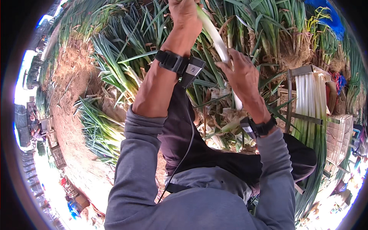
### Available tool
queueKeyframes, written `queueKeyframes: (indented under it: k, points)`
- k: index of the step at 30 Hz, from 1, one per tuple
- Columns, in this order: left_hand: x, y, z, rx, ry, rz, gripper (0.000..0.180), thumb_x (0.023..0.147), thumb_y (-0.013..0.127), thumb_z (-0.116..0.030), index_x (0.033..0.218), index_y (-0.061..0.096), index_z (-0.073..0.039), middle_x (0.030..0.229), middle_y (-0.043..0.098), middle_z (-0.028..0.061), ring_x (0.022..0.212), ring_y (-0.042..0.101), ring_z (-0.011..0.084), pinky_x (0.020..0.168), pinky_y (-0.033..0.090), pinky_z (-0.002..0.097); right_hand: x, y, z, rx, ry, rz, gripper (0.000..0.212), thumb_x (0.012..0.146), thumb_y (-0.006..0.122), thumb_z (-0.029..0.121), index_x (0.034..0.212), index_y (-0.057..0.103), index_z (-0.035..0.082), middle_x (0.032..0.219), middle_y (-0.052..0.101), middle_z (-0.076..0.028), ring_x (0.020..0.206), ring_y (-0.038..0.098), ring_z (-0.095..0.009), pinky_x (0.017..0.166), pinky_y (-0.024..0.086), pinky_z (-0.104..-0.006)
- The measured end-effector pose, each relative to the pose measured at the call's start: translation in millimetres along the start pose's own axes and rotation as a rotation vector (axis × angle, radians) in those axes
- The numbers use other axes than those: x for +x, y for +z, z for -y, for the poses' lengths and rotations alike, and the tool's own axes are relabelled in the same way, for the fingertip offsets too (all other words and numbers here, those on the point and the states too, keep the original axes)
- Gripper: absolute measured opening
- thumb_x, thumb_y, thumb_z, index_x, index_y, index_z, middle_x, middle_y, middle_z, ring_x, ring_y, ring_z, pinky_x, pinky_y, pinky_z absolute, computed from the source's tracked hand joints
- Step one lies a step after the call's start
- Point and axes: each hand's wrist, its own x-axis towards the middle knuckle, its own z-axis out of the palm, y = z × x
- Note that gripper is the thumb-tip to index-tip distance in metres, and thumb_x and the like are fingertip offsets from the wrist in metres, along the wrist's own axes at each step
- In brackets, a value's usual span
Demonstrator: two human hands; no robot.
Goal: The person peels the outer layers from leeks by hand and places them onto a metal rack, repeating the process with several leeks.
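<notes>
Leek [216, 35] lies between my hands, long axis slanting down-right from left hand [184, 14], fingers cropped, grip I can't tell, to right hand [243, 73], nearer me, thumb and fingers pinching it.

Open room over left-hand soil [71, 119], racked leeks [309, 96] as right-hand obstacle

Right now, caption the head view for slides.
Right hand gripping a pale stalk, left hand by its greener part, leafy bundles around.
</notes>
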Motion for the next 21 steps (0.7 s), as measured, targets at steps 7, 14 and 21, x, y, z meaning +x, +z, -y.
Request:
queueKeyframes:
  k: [7, 14, 21]
  points:
    - [-10.8, 20.3, -1.3, -0.050, -0.130, 0.110, 0.037, 0.100, 0.058, -0.019, 0.133, 0.045, -0.009, 0.099, 0.055, 0.0066, 0.084, 0.063, 0.0194, 0.072, 0.056, 0.0377, 9.5, -1.7, -31.0, 0.810, 0.384, 0.338, 0.045, 0.095, 0.066, 0.018, 0.134, 0.054, 0.001, 0.089, 0.064, -0.006, 0.080, 0.055, -0.009, 0.074, 0.047, -0.0260]
    - [-19.2, 13.7, 21.7, -0.113, -0.242, 0.224, 0.015, 0.094, 0.067, -0.011, 0.104, 0.057, -0.007, 0.089, 0.061, 0.0041, 0.079, 0.064, 0.0167, 0.073, 0.056, 0.0338, 9.5, -5.7, -21.3, 0.164, 0.146, -0.045, 0.022, 0.084, 0.072, 0.015, 0.103, 0.067, 0.006, 0.094, 0.066, -0.011, 0.090, 0.063, -0.034, 0.076, 0.051, -0.0399]
    - [-21.1, 21.7, 33.1, -0.056, -0.209, 0.147, 0.014, 0.094, 0.068, -0.011, 0.101, 0.058, -0.007, 0.086, 0.061, 0.0029, 0.076, 0.062, 0.0148, 0.069, 0.055, 0.0331, 11.6, -3.5, -24.7, 0.181, 0.271, 0.021, 0.010, 0.082, 0.070, 0.011, 0.088, 0.062, 0.007, 0.085, 0.062, -0.010, 0.079, 0.063, -0.032, 0.069, 0.051, -0.0416]
